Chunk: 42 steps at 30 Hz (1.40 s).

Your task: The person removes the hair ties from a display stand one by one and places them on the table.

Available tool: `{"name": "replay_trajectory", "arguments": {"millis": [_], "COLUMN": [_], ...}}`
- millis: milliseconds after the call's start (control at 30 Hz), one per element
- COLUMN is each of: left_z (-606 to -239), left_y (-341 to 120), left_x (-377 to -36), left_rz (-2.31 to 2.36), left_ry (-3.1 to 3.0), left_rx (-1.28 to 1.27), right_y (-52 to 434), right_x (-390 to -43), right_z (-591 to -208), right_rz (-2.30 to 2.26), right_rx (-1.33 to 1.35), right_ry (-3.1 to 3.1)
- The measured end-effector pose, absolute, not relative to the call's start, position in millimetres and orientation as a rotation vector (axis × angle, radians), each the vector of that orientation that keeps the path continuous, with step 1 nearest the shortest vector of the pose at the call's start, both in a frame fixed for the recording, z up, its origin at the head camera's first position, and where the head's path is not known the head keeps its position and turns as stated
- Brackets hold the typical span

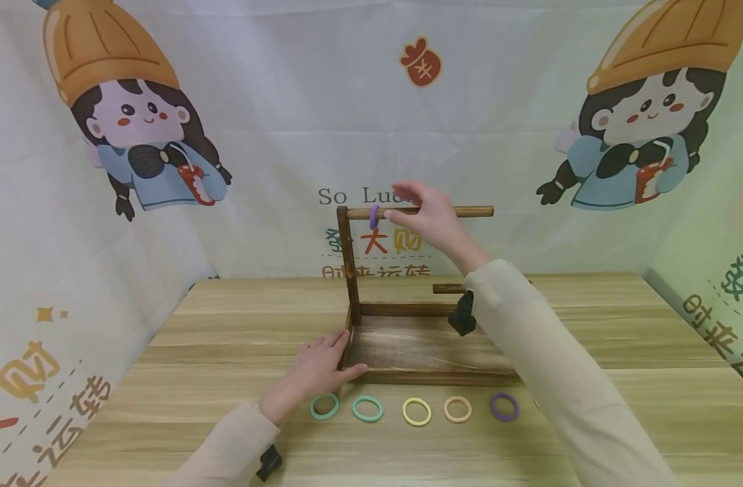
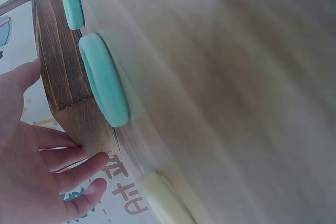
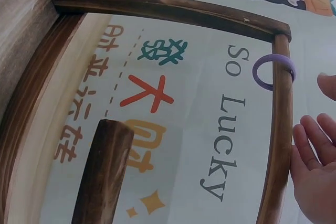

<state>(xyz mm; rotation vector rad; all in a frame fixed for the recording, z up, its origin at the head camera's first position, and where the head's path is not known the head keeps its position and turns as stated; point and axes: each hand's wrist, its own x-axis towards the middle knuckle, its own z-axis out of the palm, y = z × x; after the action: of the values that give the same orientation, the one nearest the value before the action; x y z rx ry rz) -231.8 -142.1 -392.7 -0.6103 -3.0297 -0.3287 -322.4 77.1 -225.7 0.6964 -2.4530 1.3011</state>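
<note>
A dark wooden stand (image 1: 420, 348) has an upright post and a top rod (image 1: 469, 212). One purple ring (image 1: 374, 216) hangs on that rod close to the post. My right hand (image 1: 398, 201) is raised at the rod just right of the ring, with its fingers straight. In the right wrist view the ring (image 3: 273, 71) sits a little apart from the fingertips (image 3: 304, 135). My left hand (image 1: 338, 352) lies flat against the stand's front-left corner, thumb along the front edge. Several loose rings lie in a row in front of the stand, among them green (image 1: 325, 406), yellow (image 1: 417, 412) and purple (image 1: 504, 406).
A short lower peg (image 1: 447, 289) sticks out behind my right forearm. Printed cloth walls close in the wooden table (image 1: 621, 338) at the back and on both sides. The left wrist view shows a teal ring (image 2: 105, 80) beside the stand's base (image 2: 58, 66).
</note>
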Motion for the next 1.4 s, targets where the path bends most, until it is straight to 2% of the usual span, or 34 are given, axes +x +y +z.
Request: {"name": "replay_trajectory", "arguments": {"millis": [633,1400], "left_z": [-393.9,-393.9], "left_y": [-142.0,-141.3], "left_x": [-232.2,-232.7], "left_rz": [-0.346,-0.352], "left_ry": [-3.024,-3.028], "left_rx": [-0.608,-0.585], "right_y": [55.6,41.8], "right_x": [-329.6,-327.3], "right_z": [-228.1,-229.4], "right_rz": [1.028,0.783], "right_rx": [0.742,0.614], "right_ry": [-2.587,-2.615]}}
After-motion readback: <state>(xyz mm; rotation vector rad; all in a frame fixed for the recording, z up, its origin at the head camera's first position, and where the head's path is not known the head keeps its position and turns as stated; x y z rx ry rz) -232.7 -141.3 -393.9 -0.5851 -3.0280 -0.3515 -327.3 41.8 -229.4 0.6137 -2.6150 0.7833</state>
